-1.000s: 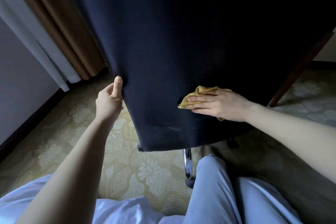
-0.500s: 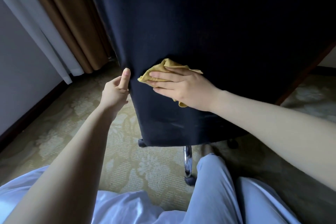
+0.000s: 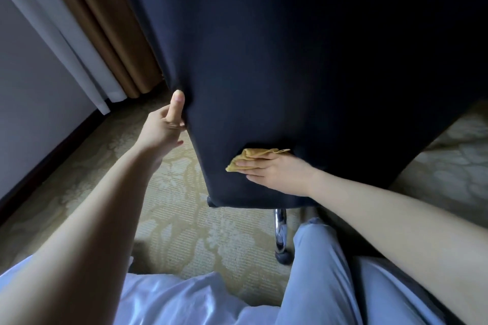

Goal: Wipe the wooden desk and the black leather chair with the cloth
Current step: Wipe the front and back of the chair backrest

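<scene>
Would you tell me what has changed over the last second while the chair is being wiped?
The right hand swept the cloth up and left across the chair back, then back down and right, to near its lower edge. The left hand kept gripping the left edge of it; the cloth stayed pressed under the right hand.

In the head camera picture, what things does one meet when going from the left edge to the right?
Grey wall → white curtain → brown curtain → left hand holding the chair's edge → folded yellow cloth → right hand pressing it. The black leather chair back spans too wide to place.
</scene>
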{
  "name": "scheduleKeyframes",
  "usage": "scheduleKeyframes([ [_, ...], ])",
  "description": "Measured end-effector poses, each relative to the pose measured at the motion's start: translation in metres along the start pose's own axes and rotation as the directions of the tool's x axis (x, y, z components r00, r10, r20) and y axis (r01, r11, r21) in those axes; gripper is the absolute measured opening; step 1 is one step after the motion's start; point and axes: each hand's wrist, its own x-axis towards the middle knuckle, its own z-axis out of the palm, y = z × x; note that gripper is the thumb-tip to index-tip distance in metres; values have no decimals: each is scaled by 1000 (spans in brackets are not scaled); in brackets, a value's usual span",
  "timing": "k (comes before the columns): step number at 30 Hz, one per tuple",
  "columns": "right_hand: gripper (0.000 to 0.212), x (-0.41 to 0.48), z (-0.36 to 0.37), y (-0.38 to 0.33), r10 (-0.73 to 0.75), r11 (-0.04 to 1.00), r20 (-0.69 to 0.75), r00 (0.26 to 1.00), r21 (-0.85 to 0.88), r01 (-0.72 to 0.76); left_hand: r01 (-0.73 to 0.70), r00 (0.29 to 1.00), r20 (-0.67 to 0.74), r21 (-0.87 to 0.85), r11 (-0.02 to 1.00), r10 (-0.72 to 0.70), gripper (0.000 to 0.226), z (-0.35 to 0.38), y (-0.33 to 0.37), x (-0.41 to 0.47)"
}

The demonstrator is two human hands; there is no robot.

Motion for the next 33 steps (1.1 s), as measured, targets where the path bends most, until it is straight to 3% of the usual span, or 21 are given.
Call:
scheduleKeyframes([
  [3,33,-37,15,2,12,1000,44,999,24,-13,58,998,40,1,998,-57,62,-4,5,-2],
  [6,53,-71,23,10,75,997,51,996,-22,-74,123,989,88,-16,992,-121,72,-5,6,-4],
  [10,49,-105,14,31,51,997,15,999,-55,-50,171,979,128,-73,983,-160,94,-3,9,-13],
  [15,39,-130,-16,69,123,991,-84,989,-49,-127,166,986,11,-190,968,-167,62,21,10,-26],
  [18,47,-130,-36,90,127,962,-173,977,-218,-164,207,973,-58,-221,953,-225,78,41,5,-32],
  [20,46,-123,-49,100,163,954,-243,956,-210,-216,264,951,-82,-284,922,-298,93,56,2,-38],
  [23,43,-101,-63,109,221,941,-309,925,-183,-285,208,956,-132,-322,923,-262,91,81,4,-47],
  [29,43,-55,-55,90,265,910,-288,920,-240,-337,241,937,-179,-285,928,-299,81,98,14,-45],
  [33,48,-29,-27,56,142,955,-153,978,-240,-176,236,936,-177,-333,913,-306,80,91,8,-33],
])
